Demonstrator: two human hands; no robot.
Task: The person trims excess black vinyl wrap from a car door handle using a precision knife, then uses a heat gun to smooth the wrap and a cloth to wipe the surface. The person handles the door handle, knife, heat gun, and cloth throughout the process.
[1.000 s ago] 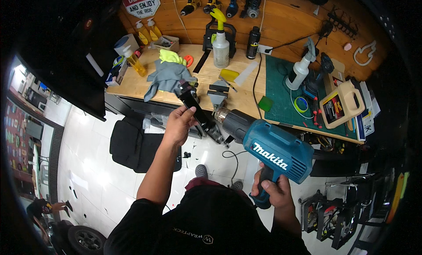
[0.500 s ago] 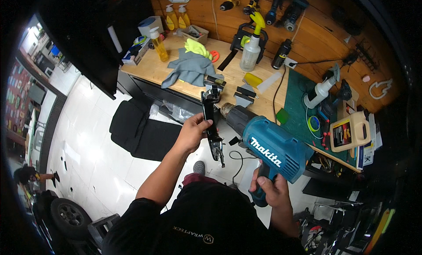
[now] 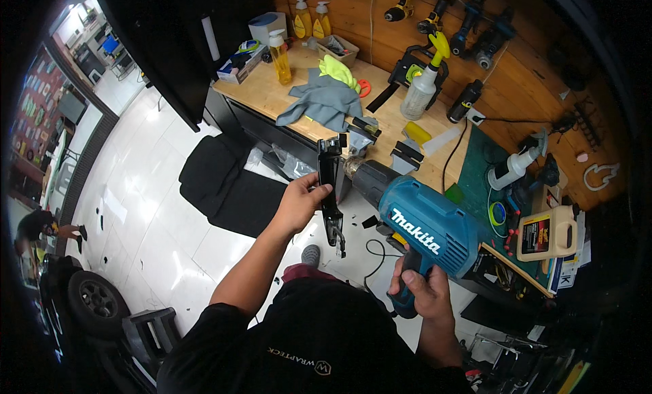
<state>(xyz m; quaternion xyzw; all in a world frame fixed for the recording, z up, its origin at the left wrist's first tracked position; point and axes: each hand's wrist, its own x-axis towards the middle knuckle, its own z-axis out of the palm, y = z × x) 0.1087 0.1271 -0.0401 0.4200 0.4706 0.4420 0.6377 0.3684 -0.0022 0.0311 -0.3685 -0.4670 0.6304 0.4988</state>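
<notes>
My left hand (image 3: pixel 303 200) grips a long, glossy black plastic part (image 3: pixel 330 190) by its middle, thumb across its face. The part is held roughly upright in front of me, with a bracket-like upper end and a thin, hooked lower end. Wrapped round the handle of a teal heat gun (image 3: pixel 428 224) is my right hand (image 3: pixel 422 292). The gun's metal nozzle points left at the upper portion of the black part, close beside it. Whether the nozzle touches the part I cannot tell.
On the wooden bench (image 3: pixel 265 99) lie a grey cloth (image 3: pixel 322 103), a spray bottle (image 3: pixel 420 88) and a beige jug (image 3: pixel 547 232). A vise jaw (image 3: pixel 406 155) sits at its front edge. A black padded mat (image 3: pixel 227 190) lies on the tiled floor (image 3: pixel 142 211); a wheel (image 3: pixel 97 295) is at lower left.
The view has shifted, so the bench sits further right and lower. Both hands keep their hold; the black part now stands more upright, its upper end nearer the nozzle.
</notes>
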